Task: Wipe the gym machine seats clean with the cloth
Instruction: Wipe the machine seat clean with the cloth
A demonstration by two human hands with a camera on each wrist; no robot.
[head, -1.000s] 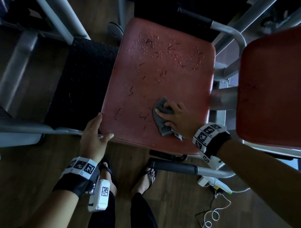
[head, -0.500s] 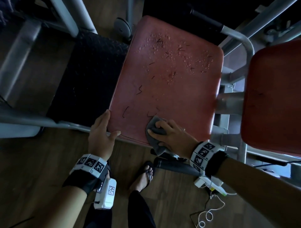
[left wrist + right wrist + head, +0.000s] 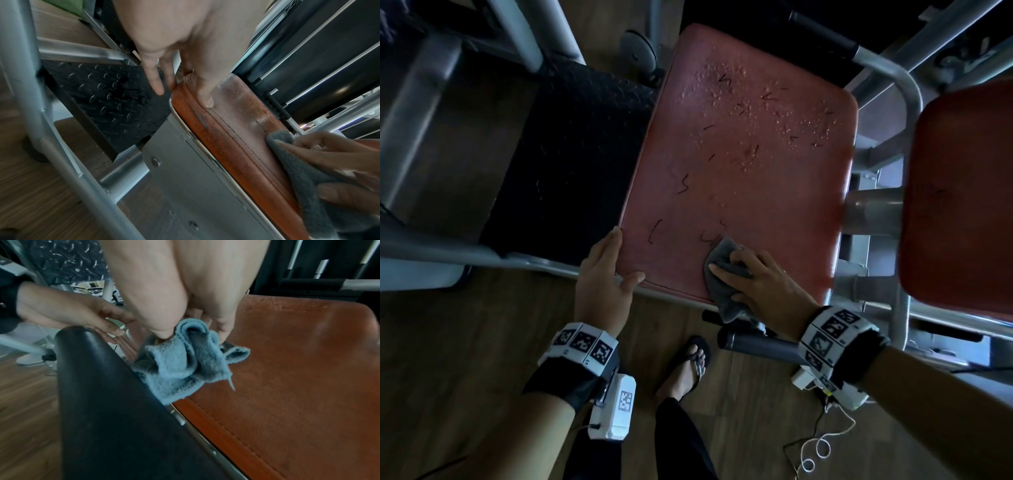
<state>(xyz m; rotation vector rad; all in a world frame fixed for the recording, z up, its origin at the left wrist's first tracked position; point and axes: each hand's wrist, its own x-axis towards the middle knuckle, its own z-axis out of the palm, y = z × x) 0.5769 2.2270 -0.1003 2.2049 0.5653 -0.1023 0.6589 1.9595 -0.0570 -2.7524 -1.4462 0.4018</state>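
Open red seat stretches toward twelve o'clock of the right hand; a grey frame tube blocks three o'clock, a black handle six o'clock.

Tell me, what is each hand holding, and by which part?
The right hand grips the cloth by its bunched middle, on the seat. The left hand holds nothing; it rests on the seat's near left corner.

No legible text, brand, number or sign in any view. Black-and-white square code patterns sit on the left wristband, the right wristband and the white unit (machine codes, not letters). Dark squiggles on the red seat spell nothing.
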